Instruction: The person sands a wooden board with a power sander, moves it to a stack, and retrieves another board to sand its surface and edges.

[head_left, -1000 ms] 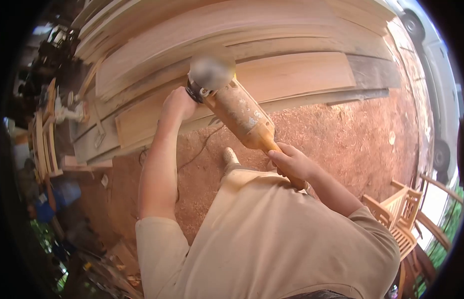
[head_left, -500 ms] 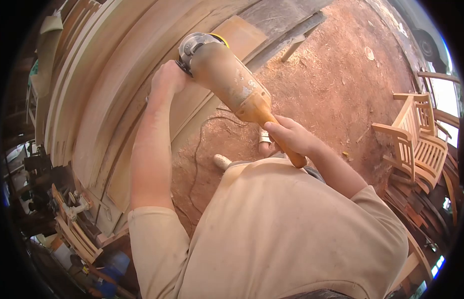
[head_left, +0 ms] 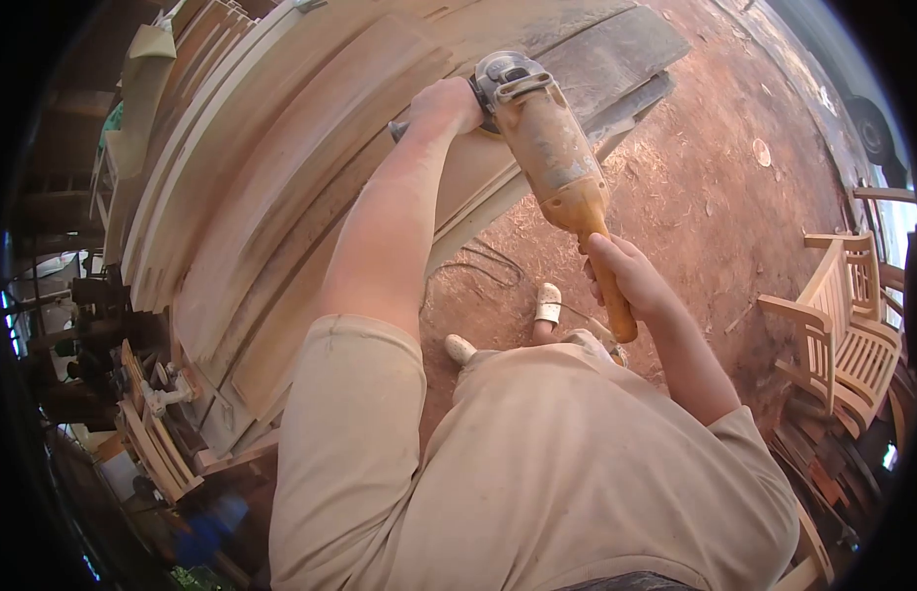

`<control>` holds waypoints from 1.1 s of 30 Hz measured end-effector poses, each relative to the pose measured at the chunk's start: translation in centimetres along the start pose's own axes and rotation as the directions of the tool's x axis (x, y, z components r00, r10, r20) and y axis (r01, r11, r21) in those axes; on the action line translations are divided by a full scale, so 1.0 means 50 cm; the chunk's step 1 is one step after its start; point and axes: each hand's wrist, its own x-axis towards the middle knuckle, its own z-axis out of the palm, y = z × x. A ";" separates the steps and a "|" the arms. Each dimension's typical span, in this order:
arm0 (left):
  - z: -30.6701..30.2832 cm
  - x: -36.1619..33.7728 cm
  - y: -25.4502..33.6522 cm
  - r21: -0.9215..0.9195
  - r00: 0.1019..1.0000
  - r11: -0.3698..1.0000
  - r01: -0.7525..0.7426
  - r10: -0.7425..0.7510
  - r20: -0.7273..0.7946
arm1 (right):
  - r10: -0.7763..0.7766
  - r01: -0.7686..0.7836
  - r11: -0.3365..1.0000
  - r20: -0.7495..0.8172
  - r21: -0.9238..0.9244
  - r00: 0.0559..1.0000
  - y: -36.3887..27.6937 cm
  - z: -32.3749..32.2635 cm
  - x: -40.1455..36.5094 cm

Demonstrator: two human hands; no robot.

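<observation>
A dusty yellow angle grinder point(head_left: 552, 148) lies across the view, its head over the wooden boards. Near that head my left hand point(head_left: 447, 106) is closed around a side handle, whose dark end shows left of the wrist. My right hand point(head_left: 628, 278) wraps round the yellow rear handle. Under the grinder's head, the disc is mostly hidden. Below and to the left, long pale wooden boards point(head_left: 311, 148) lie side by side on the work surface, with dust on them.
A slatted wooden chair point(head_left: 843, 325) stands at the right on the reddish dirt floor point(head_left: 715, 197). A cord point(head_left: 488, 261) lies on the floor near my feet. Curved wood pieces point(head_left: 158, 443) are at lower left, and a vehicle wheel point(head_left: 869, 128) shows at upper right.
The grinder and both hands have moved right in view, and the grinder is more upright. The view has also shifted, and more of both feet shows.
</observation>
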 end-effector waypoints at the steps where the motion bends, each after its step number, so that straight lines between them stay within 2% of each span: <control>1: 0.005 -0.002 0.003 0.035 0.999 0.999 -0.012 0.014 -0.035 | 0.000 0.000 1.000 0.000 0.027 1.000 0.001 0.001 -0.002; 2: 0.014 -0.008 0.008 0.026 0.999 1.000 0.006 -0.005 -0.039 | 0.003 -0.003 1.000 0.013 0.011 1.000 0.006 0.002 -0.003; 4: 0.040 -0.025 -0.004 0.028 0.975 0.999 0.037 -0.030 -0.222 | -0.008 0.007 1.000 0.073 0.023 0.997 0.019 0.008 0.000; 5: 0.046 -0.041 -0.019 0.025 0.973 0.998 0.055 -0.048 -0.227 | 0.004 -0.001 1.000 0.134 -0.020 0.991 0.021 0.013 -0.002; 7: 0.064 -0.087 -0.065 -0.033 0.971 0.994 0.107 -0.112 -0.213 | 0.041 -0.040 0.999 0.111 -0.008 0.993 0.037 0.023 -0.015; 8: 0.069 -0.116 -0.097 -0.091 0.970 0.988 0.127 -0.143 -0.197 | 0.068 -0.059 0.997 0.171 -0.056 0.983 0.047 0.039 -0.019; 12: 0.086 -0.263 -0.233 -0.173 0.944 0.947 0.270 -0.296 -0.144 | 0.122 -0.090 0.986 0.240 -0.141 0.963 0.077 0.106 -0.025; 17: 0.130 -0.427 -0.436 -0.264 0.890 0.874 0.409 -0.445 -0.096 | 0.196 -0.097 0.960 0.383 -0.264 0.903 0.106 0.252 -0.023; 20: 0.160 -0.538 -0.553 -0.298 0.819 0.808 0.509 -0.561 -0.120 | 0.258 -0.100 0.924 0.405 -0.370 0.877 0.120 0.351 -0.013; 22: 0.179 -0.604 -0.632 -0.284 0.756 0.756 0.590 -0.640 -0.134 | 0.272 -0.059 0.916 0.508 -0.396 0.817 0.134 0.419 -0.002; 23: 0.185 -0.639 -0.671 -0.291 0.749 0.748 0.597 -0.649 -0.133 | 0.278 -0.056 0.912 0.511 -0.406 0.813 0.140 0.453 -0.001; 25: 0.198 -0.706 -0.741 -0.330 0.676 0.675 0.660 -0.725 -0.131 | 0.304 -0.084 0.931 0.625 -0.356 0.719 0.152 0.519 -0.005; 26: 0.201 -0.739 -0.770 -0.336 0.673 0.670 0.662 -0.729 -0.127 | 0.310 -0.085 0.928 0.623 -0.364 0.718 0.162 0.551 -0.004; 28: 0.198 -0.798 -0.828 -0.343 0.592 0.586 0.734 -0.800 -0.101 | 0.348 -0.001 0.877 0.635 -0.480 0.690 0.183 0.619 0.004; 30: 0.214 -0.846 -0.891 -0.334 0.566 0.561 0.757 -0.819 -0.094 | 0.362 0.022 0.852 0.620 -0.522 0.697 0.198 0.692 -0.003; 33: 0.223 -0.905 -0.973 -0.308 0.539 0.534 0.788 -0.839 -0.077 | 0.401 0.056 0.821 0.643 -0.569 0.652 0.219 0.792 -0.016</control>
